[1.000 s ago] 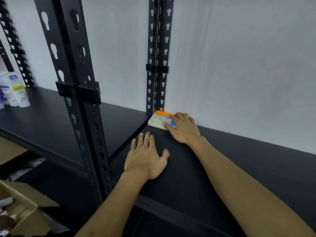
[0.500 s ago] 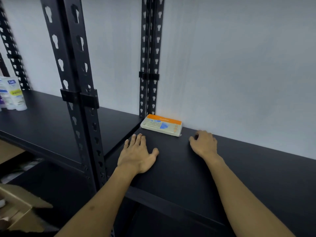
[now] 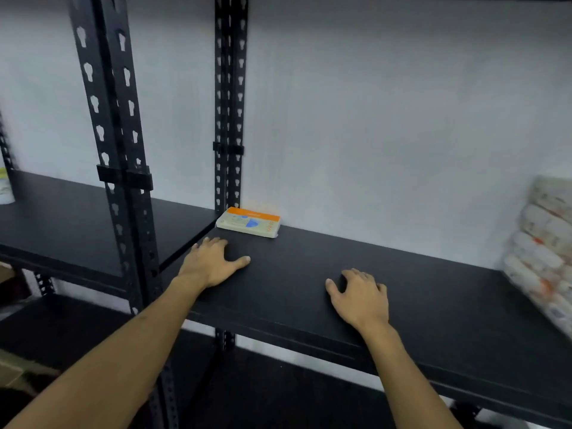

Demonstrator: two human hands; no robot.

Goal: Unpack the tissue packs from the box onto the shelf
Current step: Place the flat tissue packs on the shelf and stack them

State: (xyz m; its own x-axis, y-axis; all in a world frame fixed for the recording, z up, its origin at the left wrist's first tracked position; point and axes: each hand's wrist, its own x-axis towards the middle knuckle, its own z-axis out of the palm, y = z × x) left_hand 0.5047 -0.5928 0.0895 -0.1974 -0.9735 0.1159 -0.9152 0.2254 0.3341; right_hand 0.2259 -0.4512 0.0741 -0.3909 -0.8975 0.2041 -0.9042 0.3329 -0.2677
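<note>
Hands [image 3: 213,263] [image 3: 360,297] flat on shelf [image 3: 433,292], palms down

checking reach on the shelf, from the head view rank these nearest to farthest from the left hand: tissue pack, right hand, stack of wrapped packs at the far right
1. tissue pack, just beyond the left hand, at the back by the wall.
2. right hand, farther right on the shelf.
3. stack of wrapped packs, at the far right edge.

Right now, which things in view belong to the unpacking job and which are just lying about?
Job: flat orange-topped tissue pack; black metal shelf; left hand; right hand.

Lying about: blurred white wrapped bundles, contents unclear; white bottle.
</note>
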